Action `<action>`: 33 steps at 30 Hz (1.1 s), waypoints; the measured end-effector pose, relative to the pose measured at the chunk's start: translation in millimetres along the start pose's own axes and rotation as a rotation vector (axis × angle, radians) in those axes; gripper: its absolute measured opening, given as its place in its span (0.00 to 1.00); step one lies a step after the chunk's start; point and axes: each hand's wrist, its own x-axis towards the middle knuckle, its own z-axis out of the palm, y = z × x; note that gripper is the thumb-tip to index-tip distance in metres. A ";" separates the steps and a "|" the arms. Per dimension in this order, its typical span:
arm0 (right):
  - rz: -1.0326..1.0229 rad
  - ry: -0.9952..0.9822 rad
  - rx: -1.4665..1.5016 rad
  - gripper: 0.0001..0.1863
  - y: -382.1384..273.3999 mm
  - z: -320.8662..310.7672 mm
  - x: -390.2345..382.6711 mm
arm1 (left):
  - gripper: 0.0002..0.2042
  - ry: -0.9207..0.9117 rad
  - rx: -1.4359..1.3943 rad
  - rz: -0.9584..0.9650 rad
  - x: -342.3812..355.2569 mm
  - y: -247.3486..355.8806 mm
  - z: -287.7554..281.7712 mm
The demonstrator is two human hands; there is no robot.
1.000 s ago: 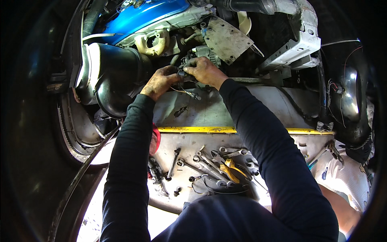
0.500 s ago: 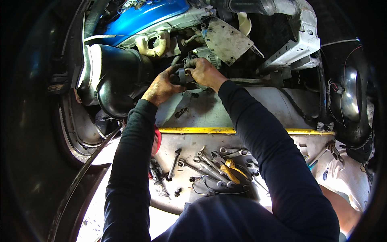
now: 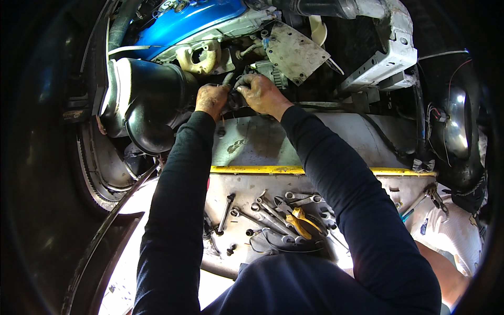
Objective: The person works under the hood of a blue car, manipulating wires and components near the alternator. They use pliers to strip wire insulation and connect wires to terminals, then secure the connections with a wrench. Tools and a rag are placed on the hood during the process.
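Both of my hands reach into an engine bay, close together beside an alternator-like finned metal housing (image 3: 274, 75). My left hand (image 3: 211, 100) is closed, its back turned up and its fingers curled at the lower end of a short grey hose (image 3: 228, 79). What it grips is hidden. My right hand (image 3: 263, 95) is just to the right, thumb and fingers pinched together over dark parts; whatever they hold is too small and shaded to name. Below my left hand a small dark plug-like piece (image 3: 221, 131) shows against the grey metal panel (image 3: 262, 142).
Beyond my hands are a blue engine cover (image 3: 189, 23), a flat metal plate (image 3: 296, 52) and a large black canister (image 3: 152, 100). Nearer than the yellow edge strip (image 3: 257, 169) lie several wrenches (image 3: 270, 216) and yellow-handled pliers (image 3: 299, 223). A bare limb (image 3: 446, 273) shows at lower right.
My left hand has turned over and curled in, its thumb no longer spread. The grey band and dark part seen between my hands are now hidden. My right hand has shifted slightly left.
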 end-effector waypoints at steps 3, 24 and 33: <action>0.025 0.061 -0.002 0.13 0.5 -4.3 -1.1 | 0.16 -0.181 0.011 -0.005 -2.9 1.0 -11.1; -0.052 0.054 0.012 0.11 -7.1 -2.3 -5.8 | 0.24 0.072 0.136 0.290 3.9 -4.8 -3.2; -0.073 0.082 -0.125 0.11 -2.1 -2.9 -5.4 | 0.14 -0.532 -0.107 0.120 -9.6 -5.0 -27.2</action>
